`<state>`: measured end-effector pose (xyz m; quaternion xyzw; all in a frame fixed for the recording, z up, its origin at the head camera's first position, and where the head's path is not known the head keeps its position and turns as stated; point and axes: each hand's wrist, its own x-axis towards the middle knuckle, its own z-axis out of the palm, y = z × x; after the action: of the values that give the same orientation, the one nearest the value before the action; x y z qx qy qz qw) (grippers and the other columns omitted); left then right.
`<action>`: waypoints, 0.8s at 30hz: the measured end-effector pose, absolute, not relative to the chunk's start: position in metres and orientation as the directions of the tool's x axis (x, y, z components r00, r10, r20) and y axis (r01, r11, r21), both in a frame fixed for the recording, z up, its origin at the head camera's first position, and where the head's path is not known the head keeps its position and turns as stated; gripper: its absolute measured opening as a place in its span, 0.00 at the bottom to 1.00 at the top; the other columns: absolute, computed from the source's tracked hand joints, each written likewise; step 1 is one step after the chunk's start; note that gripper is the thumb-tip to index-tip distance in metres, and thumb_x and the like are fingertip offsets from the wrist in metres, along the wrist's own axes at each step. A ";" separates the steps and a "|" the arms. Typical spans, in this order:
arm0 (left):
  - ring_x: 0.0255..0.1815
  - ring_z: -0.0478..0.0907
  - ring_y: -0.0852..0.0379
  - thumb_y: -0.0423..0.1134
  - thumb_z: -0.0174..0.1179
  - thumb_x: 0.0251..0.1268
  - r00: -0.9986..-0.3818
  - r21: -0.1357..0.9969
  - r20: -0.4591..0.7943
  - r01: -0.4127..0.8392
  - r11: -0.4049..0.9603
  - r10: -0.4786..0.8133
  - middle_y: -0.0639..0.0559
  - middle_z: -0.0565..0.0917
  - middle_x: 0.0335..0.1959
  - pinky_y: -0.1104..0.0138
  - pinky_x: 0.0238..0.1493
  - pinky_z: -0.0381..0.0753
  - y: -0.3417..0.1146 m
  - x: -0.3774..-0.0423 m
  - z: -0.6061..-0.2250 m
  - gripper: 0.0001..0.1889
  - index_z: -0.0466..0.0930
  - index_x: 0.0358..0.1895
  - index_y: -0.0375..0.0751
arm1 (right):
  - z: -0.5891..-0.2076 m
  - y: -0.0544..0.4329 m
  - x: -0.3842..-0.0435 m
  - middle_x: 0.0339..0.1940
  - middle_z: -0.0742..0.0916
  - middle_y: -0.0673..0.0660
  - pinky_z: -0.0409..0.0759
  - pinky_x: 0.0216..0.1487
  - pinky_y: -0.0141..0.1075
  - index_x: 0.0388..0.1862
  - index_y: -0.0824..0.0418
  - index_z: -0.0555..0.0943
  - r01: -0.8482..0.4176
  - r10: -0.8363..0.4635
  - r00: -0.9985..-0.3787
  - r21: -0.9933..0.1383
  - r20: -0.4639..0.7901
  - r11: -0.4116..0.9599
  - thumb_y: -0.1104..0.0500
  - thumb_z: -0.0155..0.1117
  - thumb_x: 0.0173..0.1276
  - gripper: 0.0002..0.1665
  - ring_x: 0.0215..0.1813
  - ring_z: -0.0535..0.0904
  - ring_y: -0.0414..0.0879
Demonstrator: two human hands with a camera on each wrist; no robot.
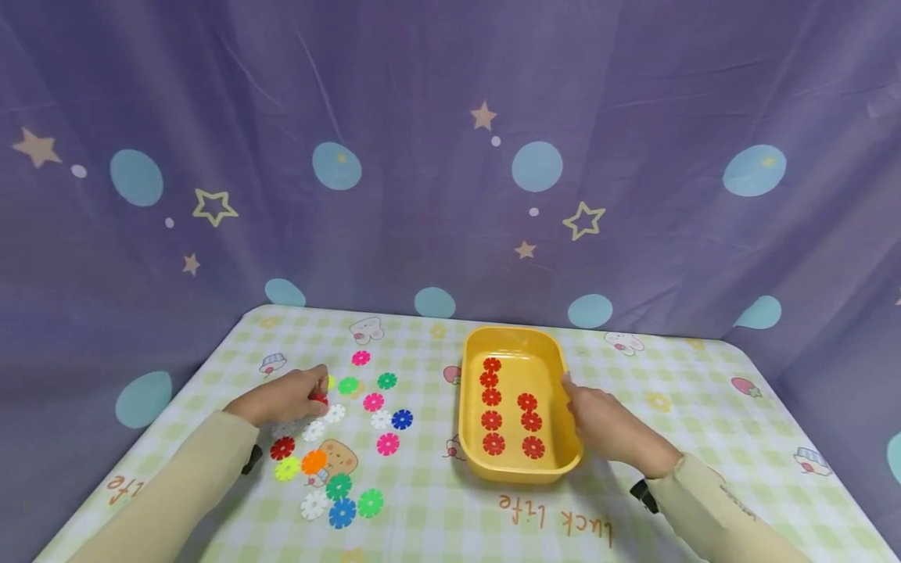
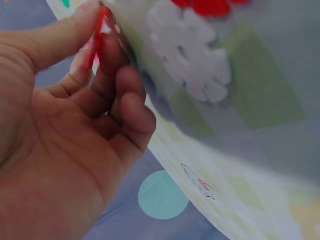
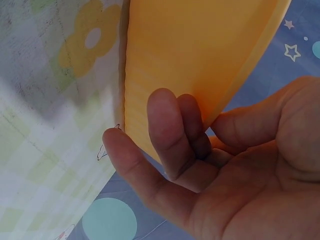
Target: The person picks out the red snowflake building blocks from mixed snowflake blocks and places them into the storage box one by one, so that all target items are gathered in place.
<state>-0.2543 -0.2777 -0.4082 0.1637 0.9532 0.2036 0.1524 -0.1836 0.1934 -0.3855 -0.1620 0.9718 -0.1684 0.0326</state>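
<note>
My left hand (image 1: 292, 395) pinches a red snowflake disc (image 2: 101, 35) between thumb and fingertips, over the left part of the table. White discs (image 1: 335, 413) lie right beside that hand, and another red disc (image 1: 283, 448) is just below its wrist in the head view. At the right side of a yellow plastic tray (image 1: 521, 474), my right hand (image 1: 608, 421) grips the rim, thumb at the edge and fingers against the outer wall (image 3: 165, 60). Inside the tray, several red discs (image 1: 491, 420) lie in two columns, the left one longer.
Scattered on the checked tablecloth (image 1: 422, 524) left of the tray are pink (image 1: 388, 444), green (image 1: 370, 503), blue (image 1: 342, 513), orange (image 1: 314, 462) and yellow-green discs (image 1: 287, 468). A purple curtain (image 1: 436, 94) hangs behind the table's far edge.
</note>
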 end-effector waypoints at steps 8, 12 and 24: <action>0.31 0.70 0.54 0.32 0.68 0.54 -0.893 0.412 -0.241 0.261 0.873 0.381 0.52 0.74 0.31 0.63 0.33 0.73 -0.274 -0.239 -0.402 0.16 0.73 0.44 0.44 | -0.386 0.194 -0.184 0.53 0.79 0.72 0.78 0.44 0.44 0.67 0.78 0.60 -0.297 -0.317 -0.948 -0.330 -0.005 0.896 0.70 0.54 0.66 0.31 0.38 0.76 0.48; 0.32 0.70 0.53 0.28 0.67 0.53 -0.893 0.399 -0.228 0.279 0.874 0.389 0.52 0.74 0.31 0.62 0.34 0.74 -0.273 -0.233 -0.398 0.15 0.75 0.43 0.41 | -0.386 0.196 -0.183 0.52 0.79 0.73 0.77 0.45 0.44 0.66 0.78 0.60 -0.305 -0.322 -0.947 -0.328 0.004 0.894 0.70 0.54 0.66 0.31 0.39 0.77 0.49; 0.45 0.73 0.52 0.34 0.71 0.51 -0.761 0.219 0.112 0.646 0.731 0.639 0.54 0.78 0.40 0.59 0.47 0.76 -0.211 -0.240 -0.367 0.17 0.84 0.46 0.40 | -0.387 0.195 -0.182 0.57 0.76 0.73 0.76 0.51 0.48 0.67 0.78 0.60 -0.323 -0.339 -0.941 -0.329 0.010 0.887 0.71 0.53 0.67 0.30 0.50 0.78 0.55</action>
<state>-0.2402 -0.2113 -0.3672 0.3453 0.9303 0.1230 -0.0143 -0.1823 0.1951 -0.3867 -0.1703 0.9712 -0.1651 0.0238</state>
